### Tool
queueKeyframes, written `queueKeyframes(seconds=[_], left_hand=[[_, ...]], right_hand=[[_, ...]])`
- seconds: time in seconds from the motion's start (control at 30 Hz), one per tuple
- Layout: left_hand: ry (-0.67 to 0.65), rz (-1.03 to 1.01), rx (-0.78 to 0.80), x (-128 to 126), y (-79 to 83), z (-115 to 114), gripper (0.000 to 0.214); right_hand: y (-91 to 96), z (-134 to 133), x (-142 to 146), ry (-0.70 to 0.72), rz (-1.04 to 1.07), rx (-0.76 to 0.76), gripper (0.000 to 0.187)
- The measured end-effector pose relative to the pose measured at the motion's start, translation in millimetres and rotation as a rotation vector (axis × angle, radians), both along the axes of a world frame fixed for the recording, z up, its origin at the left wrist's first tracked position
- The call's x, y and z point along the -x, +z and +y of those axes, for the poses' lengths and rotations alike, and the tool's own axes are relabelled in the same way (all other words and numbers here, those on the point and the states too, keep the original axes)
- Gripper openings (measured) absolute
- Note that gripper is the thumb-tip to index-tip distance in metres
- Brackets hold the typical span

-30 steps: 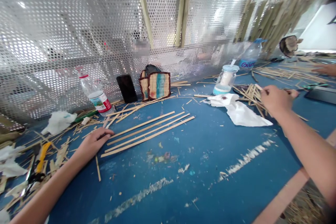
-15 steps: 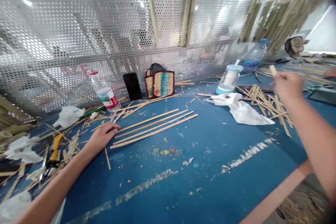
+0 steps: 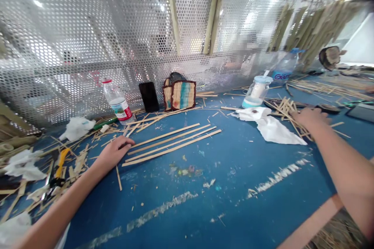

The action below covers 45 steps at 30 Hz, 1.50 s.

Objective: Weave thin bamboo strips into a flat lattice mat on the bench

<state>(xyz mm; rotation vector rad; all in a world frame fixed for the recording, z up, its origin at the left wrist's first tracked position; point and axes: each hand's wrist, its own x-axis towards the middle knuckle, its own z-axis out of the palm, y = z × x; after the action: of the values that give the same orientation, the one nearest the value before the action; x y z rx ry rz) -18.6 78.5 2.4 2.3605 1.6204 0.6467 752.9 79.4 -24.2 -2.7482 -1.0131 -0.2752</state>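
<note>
On the blue tabletop (image 3: 233,202), several thin bamboo strips (image 3: 175,146) lie nearly parallel. At their left ends rests my left hand (image 3: 117,151), its thumb and finger closed on the end of the farthest strip. My right hand (image 3: 312,120) is lowered, palm down, over a loose pile of bamboo strips (image 3: 284,106) on the right. Its fingers look spread, touching the pile, though the fingertips are partly hidden. A crumpled white tissue (image 3: 271,126) lies just left of that hand.
A red-capped bottle (image 3: 120,107), a phone (image 3: 149,96), a small woven bag (image 3: 182,95), a blue-lidded jar (image 3: 255,93) and a large bottle (image 3: 284,68) stand by the perforated metal screen (image 3: 117,46). At left are bamboo scraps, tissues and a yellow-handled tool (image 3: 62,161).
My right hand has moved down onto the strip pile; the strip that stuck up from it no longer shows there. My left hand has stayed in place.
</note>
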Motion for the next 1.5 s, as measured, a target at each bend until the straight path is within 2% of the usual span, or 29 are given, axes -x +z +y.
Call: queueKeyframes(seconds=[0.07, 0.17, 0.3, 0.37, 0.47, 0.53, 0.7, 0.8, 0.93, 1.07, 1.23, 1.37, 1.5], left_hand=[[-0.002, 0.006, -0.002, 0.4, -0.1, 0.5, 0.035], [-0.015, 0.011, -0.014, 0.7, 0.0, 0.7, 0.034], [-0.036, 0.023, -0.034, 0.2, -0.1, 0.0, 0.034], [-0.038, 0.031, -0.04, -0.2, -0.2, -0.2, 0.035], [-0.037, 0.037, -0.038, 0.0, -0.3, -0.3, 0.034], [-0.035, 0.04, -0.033, 0.5, -0.2, -0.3, 0.035], [-0.051, 0.049, -0.035, 2.0, -0.5, 0.0, 0.035], [-0.053, 0.049, -0.034, 2.0, -1.7, 0.7, 0.035], [-0.054, 0.043, -0.031, 1.9, -3.5, 1.4, 0.036], [-0.053, 0.043, -0.027, 2.6, -4.5, 1.0, 0.035], [-0.05, 0.039, -0.023, 3.4, -5.5, 0.1, 0.034], [-0.046, 0.039, -0.015, 3.0, -5.5, 0.0, 0.034], [-0.041, 0.039, -0.007, 2.2, -3.8, -0.1, 0.035]], right_hand=[[1.2, 2.6, 5.5, -0.031, -0.009, 0.008, 0.062], [3.7, 6.3, 8.4, -0.006, -0.031, 0.0, 0.052], [4.4, 7.4, 10.2, 0.026, -0.072, -0.019, 0.047], [5.5, 8.1, 15.1, 0.039, -0.082, -0.037, 0.054], [7.9, 10.6, 26.8, 0.058, -0.023, -0.027, 0.076], [9.2, 11.9, 33.3, 0.069, 0.025, 0.004, 0.077], [10.9, 10.0, 35.0, 0.079, -0.01, -0.002, 0.048], [14.6, 7.6, 33.5, 0.064, -0.02, -0.018, 0.037], [22.9, 2.8, 36.3, 0.039, -0.061, -0.119, 0.04], [29.7, -5.7, 40.6, 0.014, -0.068, -0.345, 0.042], [31.4, -11.8, 36.0, 0.111, -0.123, -0.546, 0.044], [29.4, -6.8, 27.6, 0.258, -0.22, -0.593, 0.041], [27.5, -1.8, 28.4, 0.292, -0.21, -0.566, 0.041]])
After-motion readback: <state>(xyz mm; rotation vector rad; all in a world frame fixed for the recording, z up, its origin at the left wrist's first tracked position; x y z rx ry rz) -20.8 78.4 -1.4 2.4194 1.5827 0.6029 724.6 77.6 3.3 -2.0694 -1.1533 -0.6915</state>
